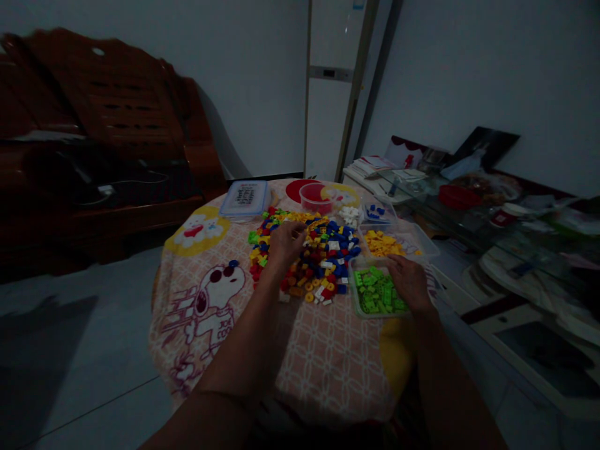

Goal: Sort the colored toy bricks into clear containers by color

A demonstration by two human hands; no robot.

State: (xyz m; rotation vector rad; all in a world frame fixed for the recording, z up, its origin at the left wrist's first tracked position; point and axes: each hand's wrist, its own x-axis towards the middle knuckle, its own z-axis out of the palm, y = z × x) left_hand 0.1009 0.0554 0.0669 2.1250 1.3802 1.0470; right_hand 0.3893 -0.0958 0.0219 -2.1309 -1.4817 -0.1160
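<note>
A mixed pile of toy building bricks (328, 250) in yellow, blue, red, white and green lies on the cloth-covered table. Over the pile's left side is my left hand (285, 244), its fingers curled into a pinch; whatever is between the fingertips is too small and dark to make out. My right hand (410, 281) hangs at the right edge of a clear box of green bricks (380, 294), fingers drawn together near the rim it shares with a box of yellow bricks (384, 242). What the right fingertips hold, if anything, is hidden.
Behind the pile stand a round clear tub (316, 199), white bricks (349, 216) and a small box with blue bricks (375, 212). A lidded container (244, 199) sits back left. On the right is a cluttered glass table (450, 215); a wooden bench (126, 119) stands left.
</note>
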